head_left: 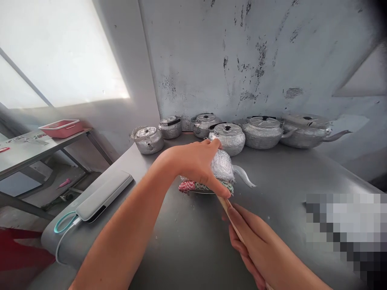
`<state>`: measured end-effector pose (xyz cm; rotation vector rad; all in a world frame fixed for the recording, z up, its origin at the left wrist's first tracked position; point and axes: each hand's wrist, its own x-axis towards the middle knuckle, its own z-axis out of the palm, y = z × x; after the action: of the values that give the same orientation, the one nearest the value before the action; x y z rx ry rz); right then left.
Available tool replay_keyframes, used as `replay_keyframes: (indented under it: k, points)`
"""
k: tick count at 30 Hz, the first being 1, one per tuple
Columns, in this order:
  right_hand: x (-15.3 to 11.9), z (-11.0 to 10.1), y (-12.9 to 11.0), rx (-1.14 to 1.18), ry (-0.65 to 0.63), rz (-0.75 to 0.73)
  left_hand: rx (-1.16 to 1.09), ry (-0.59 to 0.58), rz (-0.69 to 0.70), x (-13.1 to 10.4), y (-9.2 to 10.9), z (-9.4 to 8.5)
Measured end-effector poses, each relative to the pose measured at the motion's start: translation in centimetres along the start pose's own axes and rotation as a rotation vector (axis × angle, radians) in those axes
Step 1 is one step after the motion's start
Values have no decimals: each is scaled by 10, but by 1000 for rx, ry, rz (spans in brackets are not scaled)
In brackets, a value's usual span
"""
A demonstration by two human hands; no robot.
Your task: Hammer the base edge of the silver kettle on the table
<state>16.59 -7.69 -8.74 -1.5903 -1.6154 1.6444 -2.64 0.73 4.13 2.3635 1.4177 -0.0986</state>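
Observation:
A silver kettle (pixel 223 166) with a curved spout lies in the middle of the grey table, its far side partly hidden by my left hand. My left hand (pixel 196 161) is spread over it from the left, thumb reaching down to the tip of a wooden stick. Under the kettle is a ring wrapped in red, green and white cord (pixel 187 185). My right hand (pixel 246 237) is wrapped round the wooden stick (pixel 233 220), whose upper end meets the cord ring.
Several silver kettles (pixel 262 133) line the back of the table (pixel 184 249) by the stained wall. A grey power bank (pixel 104 196) with a cable lies at left. A pink basket (pixel 63 128) sits on a side table. The right edge is pixelated.

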Motion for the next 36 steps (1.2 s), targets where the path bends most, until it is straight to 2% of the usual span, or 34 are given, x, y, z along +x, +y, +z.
replay_keyframes:
  k: [4, 8, 17, 23, 27, 31, 36]
  points:
    - [1, -1, -2, -56, -5, 29, 0, -1, 6, 0, 0, 1]
    - [2, 0, 0, -24, 37, -41, 10, 7, 18, 1, 0, 1]
    - [5, -2, -8, -19, 56, 31, 9, 4, 17, 1, 0, 1]
    - [3, -3, 0, -29, 24, 69, 7, 0, 6, 0, 0, 1]
    - [0, -3, 5, -28, 11, -3, 4, 11, -1, 0, 1, 2]
    - [-1, -2, 5, -47, -6, 41, -3, 14, -6, 0, 2, 2]
    - [-2, -2, 5, -49, 7, -6, -3, 34, 1, 0, 1, 3]
